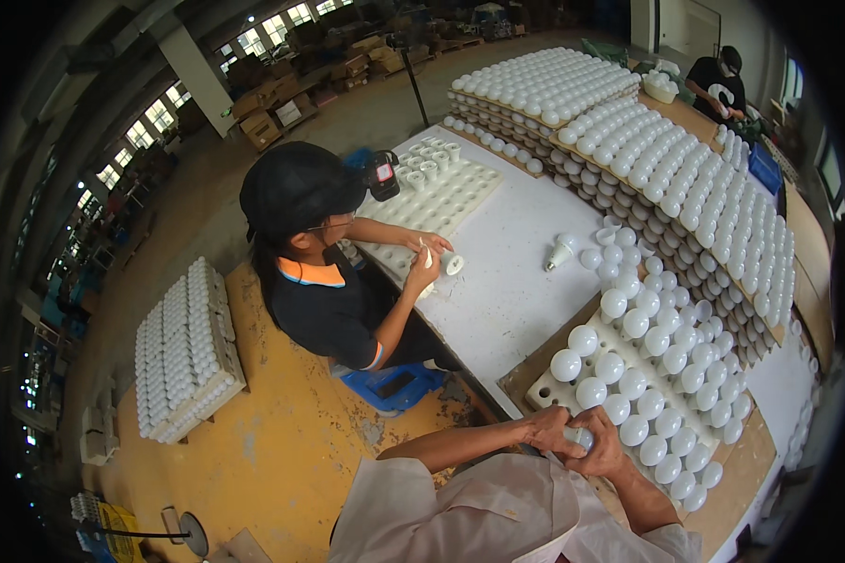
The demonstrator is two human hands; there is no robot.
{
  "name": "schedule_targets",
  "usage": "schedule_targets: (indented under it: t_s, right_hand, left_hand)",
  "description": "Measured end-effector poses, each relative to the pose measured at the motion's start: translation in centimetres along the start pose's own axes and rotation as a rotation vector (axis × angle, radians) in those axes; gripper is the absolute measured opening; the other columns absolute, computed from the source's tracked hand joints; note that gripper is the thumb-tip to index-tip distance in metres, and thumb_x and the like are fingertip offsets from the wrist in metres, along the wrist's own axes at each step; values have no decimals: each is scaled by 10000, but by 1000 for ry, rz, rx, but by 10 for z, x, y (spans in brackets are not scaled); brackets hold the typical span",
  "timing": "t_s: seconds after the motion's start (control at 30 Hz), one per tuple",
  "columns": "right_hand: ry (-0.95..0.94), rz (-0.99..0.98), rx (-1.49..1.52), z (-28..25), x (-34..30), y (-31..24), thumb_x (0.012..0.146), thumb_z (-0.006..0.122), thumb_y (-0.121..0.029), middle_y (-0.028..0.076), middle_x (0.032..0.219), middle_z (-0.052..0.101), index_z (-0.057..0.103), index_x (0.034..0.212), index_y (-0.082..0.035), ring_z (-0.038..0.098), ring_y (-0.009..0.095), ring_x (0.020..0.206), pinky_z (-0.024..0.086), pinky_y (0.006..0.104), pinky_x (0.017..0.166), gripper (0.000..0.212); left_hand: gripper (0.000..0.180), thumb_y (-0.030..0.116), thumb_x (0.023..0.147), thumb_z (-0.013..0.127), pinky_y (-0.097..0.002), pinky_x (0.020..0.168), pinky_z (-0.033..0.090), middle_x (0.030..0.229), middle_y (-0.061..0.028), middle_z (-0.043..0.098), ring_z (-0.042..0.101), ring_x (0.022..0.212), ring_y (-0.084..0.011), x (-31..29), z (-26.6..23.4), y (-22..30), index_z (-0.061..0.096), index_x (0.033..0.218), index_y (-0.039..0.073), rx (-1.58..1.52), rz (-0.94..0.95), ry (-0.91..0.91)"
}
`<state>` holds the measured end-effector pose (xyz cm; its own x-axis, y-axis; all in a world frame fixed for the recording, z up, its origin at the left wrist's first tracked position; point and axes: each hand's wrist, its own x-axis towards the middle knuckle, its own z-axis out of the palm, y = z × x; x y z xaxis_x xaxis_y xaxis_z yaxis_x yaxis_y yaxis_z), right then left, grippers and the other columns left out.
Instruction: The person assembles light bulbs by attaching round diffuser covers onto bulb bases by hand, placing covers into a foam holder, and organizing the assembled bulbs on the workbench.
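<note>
My left hand (547, 432) and my right hand (603, 445) meet at the near edge of the tray, both closed around a light bulb (580, 438). Fingers cover most of it, so only a pale part shows between them. Just beyond my hands, round white bulbs (633, 382) stand in rows in a cream tray with holes (543, 388). The tray rests on a brown board (519, 377). Loose white bulb covers (612, 253) lie past the tray, beside a bulb with a screw base (560, 253) on its side.
Left of me, a seated co-worker (324, 281) in a black cap handles a white part over a holed tray (469, 188). Stacked boards of bulbs (685, 178) rise at the right of the white table (507, 272). Another person (720, 84) is far right. A bulb stack (183, 347) stands on the floor.
</note>
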<state>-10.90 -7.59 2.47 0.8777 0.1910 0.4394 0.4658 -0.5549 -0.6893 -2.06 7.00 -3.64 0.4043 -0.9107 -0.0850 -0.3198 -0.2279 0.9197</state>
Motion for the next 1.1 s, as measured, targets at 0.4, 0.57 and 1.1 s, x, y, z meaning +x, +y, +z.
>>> schedule_targets:
  t_s: [0.4,0.57,1.1]
  right_hand:
    - [4,267,115,-22,-10,11,534,775,-71,140,1096,500,478,1144,-39,516,289,1026,436,364,886,679]
    - [5,955,866,-20,7,9,678,785,-101,116,1178,491,319,1387,-93,487,238,1127,407,358,954,849]
    - [369,670,239,-9,-63,15,670,803,-133,132,1168,490,353,1340,-90,491,246,1110,418,390,918,809]
  left_hand:
    - [571,525,770,601,-232,335,430,620,-115,623,567,433,-127,12,6,18,607,904,-30,-675,-331,-230]
    - [713,678,867,364,-199,284,373,747,-107,635,626,508,-211,21,-14,18,527,1142,40,-1454,-476,-159]
    - [462,397,951,467,-279,594,522,944,-123,626,642,750,-177,14,12,-33,544,1096,-35,-931,-361,-11]
